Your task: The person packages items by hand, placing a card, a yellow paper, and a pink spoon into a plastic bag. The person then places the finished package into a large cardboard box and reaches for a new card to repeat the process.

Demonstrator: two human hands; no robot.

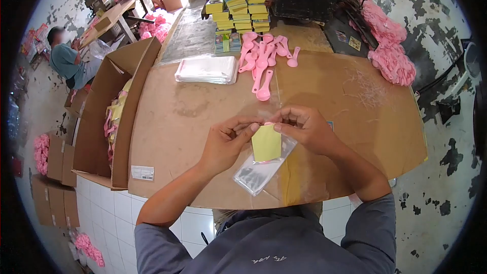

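A yellow card [267,144] is held by its top edge between my two hands. My left hand [234,134] pinches the upper left corner with thumb and fingers. At the upper right corner, my right hand [303,127] has its thumb and fingertips closed on the card. A bit of pink shows between the fingertips at the top edge. Beneath the card, a clear plastic bag [253,176] lies slanted on the cardboard-covered table [187,116]. Beyond my hands is a loose heap of pink plastic measuring spoons [263,63].
A stack of clear bags [207,69] lies left of the spoons. Stacked yellow-edged cards [236,12] stand at the back. A long open carton [137,96] flanks the table's left side. Pink bundles [393,63] hang at right. Another person [68,61] sits far left.
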